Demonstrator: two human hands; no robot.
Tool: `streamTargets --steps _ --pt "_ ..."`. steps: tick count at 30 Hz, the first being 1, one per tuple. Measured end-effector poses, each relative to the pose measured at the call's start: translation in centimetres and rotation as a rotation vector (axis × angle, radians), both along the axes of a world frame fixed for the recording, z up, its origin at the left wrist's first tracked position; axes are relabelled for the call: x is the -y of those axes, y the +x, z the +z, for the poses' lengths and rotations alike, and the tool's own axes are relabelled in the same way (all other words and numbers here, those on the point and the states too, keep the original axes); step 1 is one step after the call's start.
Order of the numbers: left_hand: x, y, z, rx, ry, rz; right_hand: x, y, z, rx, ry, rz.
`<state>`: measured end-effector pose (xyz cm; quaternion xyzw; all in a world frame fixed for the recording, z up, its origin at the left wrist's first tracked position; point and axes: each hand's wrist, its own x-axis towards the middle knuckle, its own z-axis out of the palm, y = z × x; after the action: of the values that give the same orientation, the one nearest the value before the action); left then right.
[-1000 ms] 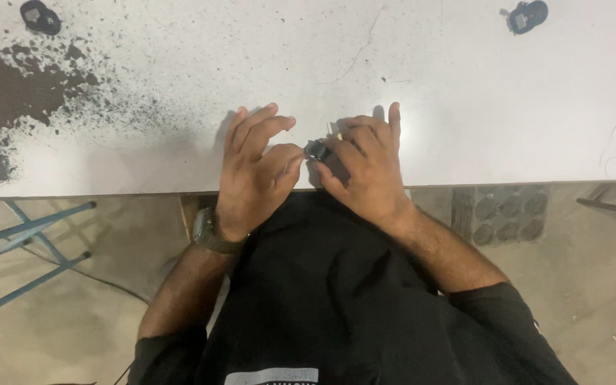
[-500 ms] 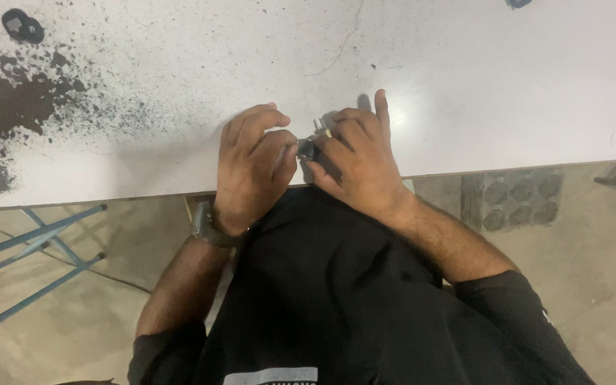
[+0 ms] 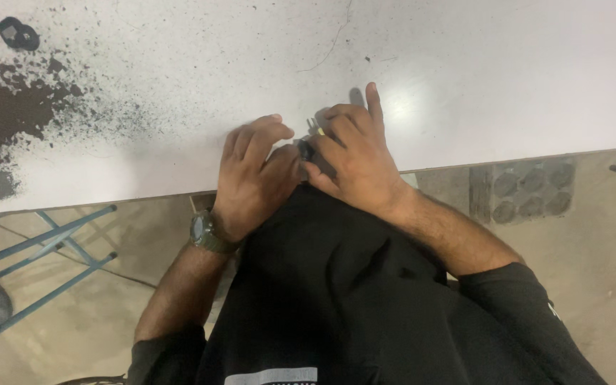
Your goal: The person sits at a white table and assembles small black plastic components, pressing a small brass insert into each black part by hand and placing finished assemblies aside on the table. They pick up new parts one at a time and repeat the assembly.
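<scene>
Both of my hands meet at the near edge of a white table (image 3: 465,64). My left hand (image 3: 254,175), with a dark watch (image 3: 204,234) on its wrist, curls its fingers toward a small dark part (image 3: 308,146) pinched between the two hands. My right hand (image 3: 354,153) covers most of that part, with its index finger stretched out over the table. A bit of light metal shows at the top of the part; the rest of it is hidden by my fingers.
Black stain and speckles (image 3: 8,121) spread over the table's left side, with a small dark round object (image 3: 18,34) at the far left. A blue metal frame (image 3: 44,257) stands below the table on the left. Grey blocks (image 3: 529,189) lie on the floor at right.
The view has shifted, so the hands sit higher and further right in the picture. Both hands stay closed together on the small part; the right index finger stays extended.
</scene>
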<state>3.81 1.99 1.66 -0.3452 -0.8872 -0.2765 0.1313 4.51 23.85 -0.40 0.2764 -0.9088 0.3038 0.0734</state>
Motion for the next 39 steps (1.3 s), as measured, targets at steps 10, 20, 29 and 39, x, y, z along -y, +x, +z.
streamTargets --steps 10,20,29,39 --pt "-0.3 -0.2 -0.2 0.479 0.259 0.207 -0.4 0.0 0.4 0.016 -0.008 -0.032" --pt "-2.2 1.3 -1.5 0.422 0.448 0.244 0.2 3.5 -2.1 -0.095 -0.308 -0.047" --pt "-2.1 1.5 -2.0 0.442 0.482 0.253 0.9 3.2 -2.7 -0.173 -0.258 -0.068" --pt "2.7 -1.5 -2.3 0.028 0.300 0.373 -3.8 -1.0 -0.8 -0.229 -0.116 -0.283"
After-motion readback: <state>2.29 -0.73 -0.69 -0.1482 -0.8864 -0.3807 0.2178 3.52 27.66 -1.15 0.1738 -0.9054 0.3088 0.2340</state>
